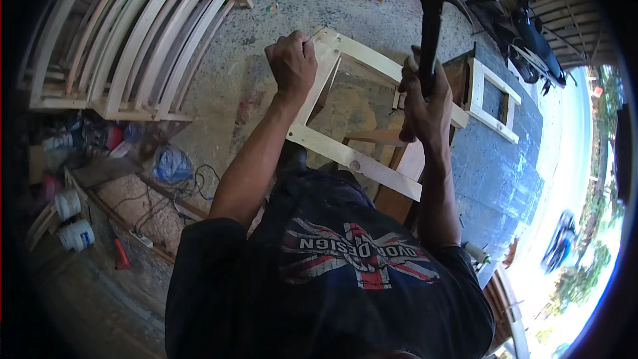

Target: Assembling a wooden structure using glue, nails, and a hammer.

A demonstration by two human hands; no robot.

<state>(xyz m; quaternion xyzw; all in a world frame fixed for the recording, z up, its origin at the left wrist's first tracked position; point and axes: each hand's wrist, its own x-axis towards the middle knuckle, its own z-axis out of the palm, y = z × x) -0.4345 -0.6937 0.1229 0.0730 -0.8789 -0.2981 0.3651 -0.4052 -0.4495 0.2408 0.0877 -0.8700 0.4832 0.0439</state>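
A claw hammer (430, 30) with a dark head and dark handle is raised in my right hand (427, 103), its fingers wrapped round the lower handle. The hammer's head is up above the hand, apart from the wood. My left hand (292, 65) is closed, thumb and fingers pressed together, beside the far left corner of a pale wooden frame (355, 159). What the left fingers hold, if anything, is too small to make out. Dark spots, perhaps nail heads or holes, mark the frame's corners. My right hand and forearm hide part of the frame's right side.
Wooden slatted frames (143, 33) stand at the far left. A smaller wooden frame (495, 100) lies on the blue-grey surface (492, 166) to the right. Motorcycles (525, 33) stand at the far right. White buckets (76, 235), a red-handled tool (121, 254) and cords are at the left.
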